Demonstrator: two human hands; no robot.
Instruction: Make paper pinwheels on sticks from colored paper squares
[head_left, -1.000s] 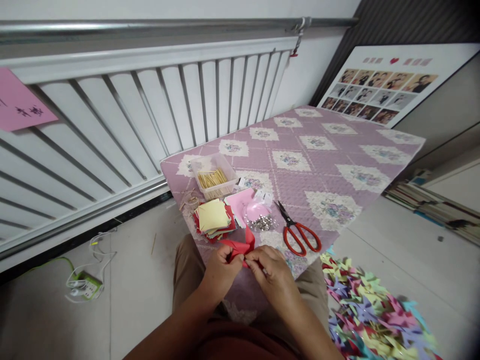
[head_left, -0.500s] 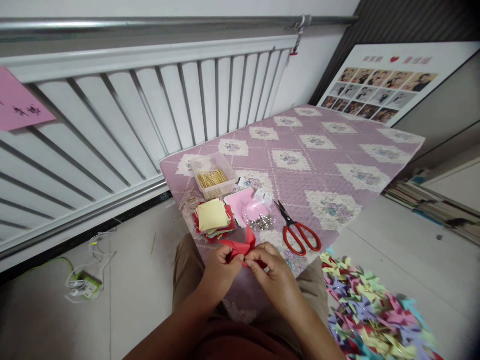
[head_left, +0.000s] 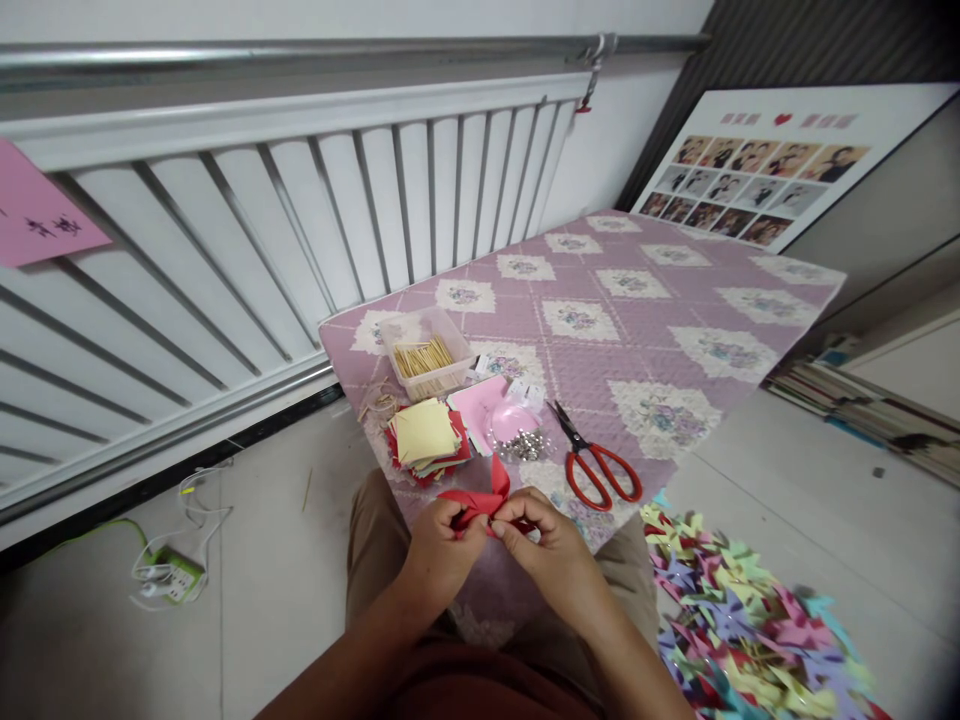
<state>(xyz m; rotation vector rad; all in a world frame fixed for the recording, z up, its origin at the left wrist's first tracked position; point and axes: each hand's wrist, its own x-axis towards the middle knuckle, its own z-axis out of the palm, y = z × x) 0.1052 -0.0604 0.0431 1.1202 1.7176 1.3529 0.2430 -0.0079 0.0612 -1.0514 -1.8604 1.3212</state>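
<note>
A red paper pinwheel (head_left: 499,482) with folded blades is held between my two hands over the near corner of the table. My left hand (head_left: 444,548) is closed on its left and lower side. Thumb and fingers of my right hand (head_left: 544,540) pinch it near the middle; whether a pin is between them is hidden. Just beyond lie a pile of small silver pins (head_left: 527,446) by a pink dish (head_left: 514,418), and a stack of paper squares (head_left: 426,432) with a yellow one on top. Scissors with red handles (head_left: 600,470) rest to the right.
A clear plastic box (head_left: 427,352) of thin wooden sticks stands on the flowered tablecloth (head_left: 525,300). Many colourful finished pinwheels (head_left: 757,630) are heaped on the floor at right. A white radiator (head_left: 420,200) runs along the wall. A green power strip (head_left: 176,572) lies at left.
Both hands stay at nearly the same spot on the red pinwheel, with only slight finger movement. The view has shifted a little.
</note>
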